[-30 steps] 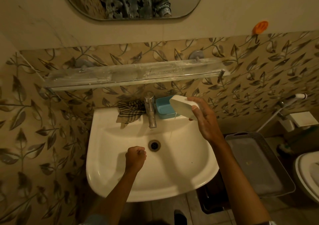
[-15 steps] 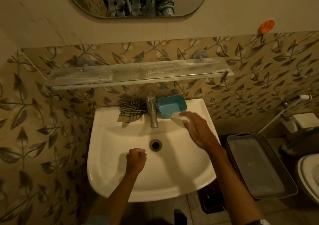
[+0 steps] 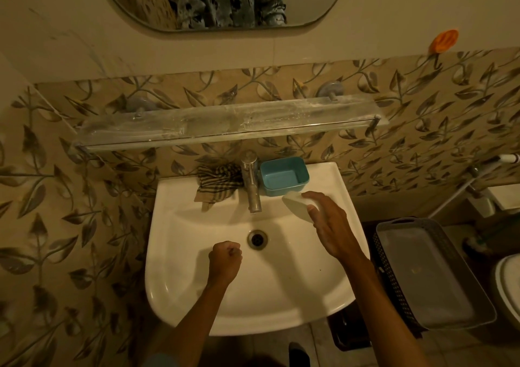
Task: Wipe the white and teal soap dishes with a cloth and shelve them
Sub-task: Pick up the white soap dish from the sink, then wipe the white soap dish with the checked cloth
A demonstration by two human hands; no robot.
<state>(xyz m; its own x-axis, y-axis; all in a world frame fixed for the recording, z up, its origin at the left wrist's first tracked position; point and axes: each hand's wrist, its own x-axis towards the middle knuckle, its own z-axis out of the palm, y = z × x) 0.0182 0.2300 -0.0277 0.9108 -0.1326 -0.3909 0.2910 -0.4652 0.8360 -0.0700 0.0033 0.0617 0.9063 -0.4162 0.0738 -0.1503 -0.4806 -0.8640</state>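
The white soap dish (image 3: 295, 207) lies on the sink's rim (image 3: 334, 180), right of the tap and just in front of the teal soap dish (image 3: 284, 176). My right hand (image 3: 332, 226) reaches over the white dish with fairly straight fingers. Its thumb and forefinger tips touch the dish's near end. My left hand (image 3: 225, 259) is curled into a fist above the basin near the drain, with nothing visible in it. A checked cloth (image 3: 216, 183) is bunched on the rim left of the tap. The glass shelf (image 3: 225, 127) on the wall above the sink is bare.
The metal tap (image 3: 251, 183) stands between the cloth and the teal dish. A grey lidded basket (image 3: 427, 273) sits low to the right of the sink, with a toilet (image 3: 509, 290) beyond it. An oval mirror (image 3: 219, 0) hangs above the shelf.
My right hand lowered the white dish from beside the tap onto the sink rim, then drew back a little so more of the dish shows. My left fist stayed put.
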